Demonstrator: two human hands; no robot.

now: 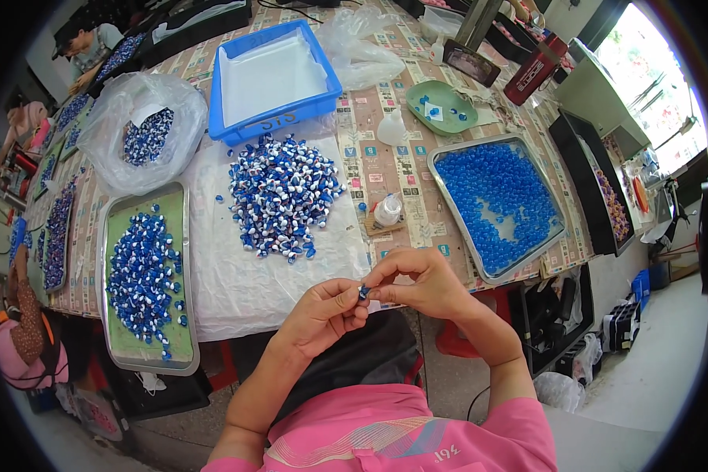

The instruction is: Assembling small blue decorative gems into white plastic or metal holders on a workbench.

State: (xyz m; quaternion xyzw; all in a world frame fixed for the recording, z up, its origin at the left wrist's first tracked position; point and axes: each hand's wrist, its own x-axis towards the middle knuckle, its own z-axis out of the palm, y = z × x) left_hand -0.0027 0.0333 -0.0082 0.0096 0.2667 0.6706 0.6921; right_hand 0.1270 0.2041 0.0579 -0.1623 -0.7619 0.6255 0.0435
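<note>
My left hand [328,311] pinches a small dark blue and white piece [363,293] between thumb and fingers, just past the table's near edge. Thumb and forefinger of my right hand [418,282] close on the same piece from the other side. Fingers cover most of it, so its exact kind does not show. Beyond my hands, a heap of small blue-and-white pieces [283,197] lies on a white plastic sheet [236,295]. To the right, a metal tray [492,277] holds many clear blue, rounded pieces [480,185].
At left, a green-lined metal tray [182,354] carries more blue-and-white pieces, with a plastic bag [102,118] of them behind. A blue basket [334,86], a small capped bottle [387,210], a white bottle [392,127], a green dish [417,94] and a red flask [535,71] stand farther back. Other people work at far left.
</note>
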